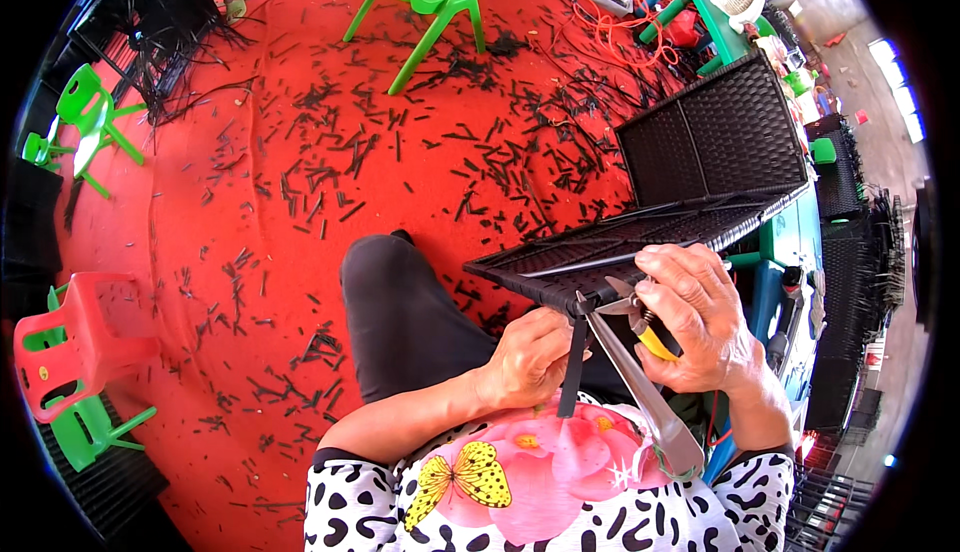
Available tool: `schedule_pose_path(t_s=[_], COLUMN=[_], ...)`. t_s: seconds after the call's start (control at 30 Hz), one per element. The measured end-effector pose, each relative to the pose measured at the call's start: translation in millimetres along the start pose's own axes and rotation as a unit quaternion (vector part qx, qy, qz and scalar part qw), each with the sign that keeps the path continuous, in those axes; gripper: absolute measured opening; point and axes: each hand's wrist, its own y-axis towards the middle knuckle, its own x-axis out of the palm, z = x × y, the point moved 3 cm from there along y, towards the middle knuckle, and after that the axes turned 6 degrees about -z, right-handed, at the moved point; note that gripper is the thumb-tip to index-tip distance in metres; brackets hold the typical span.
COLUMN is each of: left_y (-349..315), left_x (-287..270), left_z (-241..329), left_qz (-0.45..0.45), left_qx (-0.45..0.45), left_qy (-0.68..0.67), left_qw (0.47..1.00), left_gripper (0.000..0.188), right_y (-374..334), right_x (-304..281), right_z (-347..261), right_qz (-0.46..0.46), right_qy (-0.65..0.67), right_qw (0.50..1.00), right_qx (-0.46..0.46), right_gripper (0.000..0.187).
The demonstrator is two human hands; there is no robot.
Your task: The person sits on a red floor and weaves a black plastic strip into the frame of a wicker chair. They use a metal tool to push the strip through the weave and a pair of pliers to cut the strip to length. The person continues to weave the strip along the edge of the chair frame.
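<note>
By the black woven frame point(700, 157), right fingers point(672, 310) clasp yellow-handled cutters point(655, 343) (left fingers point(545, 330) curl, their hold hidden).

Dark wicker piece point(705, 147), two woven sides meeting at an angle. Near its closest corner: yellow-handled cutters point(655, 341), blades parted, and a straight, flat black strip point(572, 372).

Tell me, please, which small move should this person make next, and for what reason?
Probably bring the yellow-handled cutters to the dark strip and trim its tail. The strip sticks out below the corner of the woven panel, the right hand holds the cutters close by, and many short dark pieces lie on the red floor.
</note>
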Motion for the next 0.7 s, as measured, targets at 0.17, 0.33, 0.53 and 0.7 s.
schedule_pose_path(t_s=[0.17,0.33,0.53,0.7], left_y=[0.4,-1.6,-5.2,-3.1], left_x=[1.2,0.0,-1.7,-7.0], left_z=[-0.7,-1.5,3.5,9.5], left_qz=[0.005,0.006,-0.001,-0.011], left_qx=[-0.002,0.003,-0.011,-0.022], left_qy=[-0.005,-0.003,0.025,0.012], left_qw=[1.0,1.0,1.0,1.0], left_gripper=[0.021,0.021,0.023,0.022], right_y=[2.0,5.0,8.8,7.6], right_x=[3.5,5.7,0.6,8.7], right_z=[1.1,0.1,-4.5,-5.6], right_qz=[-0.002,0.011,0.029,0.006], right_qy=[-0.011,-0.027,-0.016,-0.018], right_qw=[1.0,0.999,0.999,0.999], right_qx=[-0.016,-0.022,-0.034,-0.029], right_gripper=[0.055,0.052,0.052,0.054])
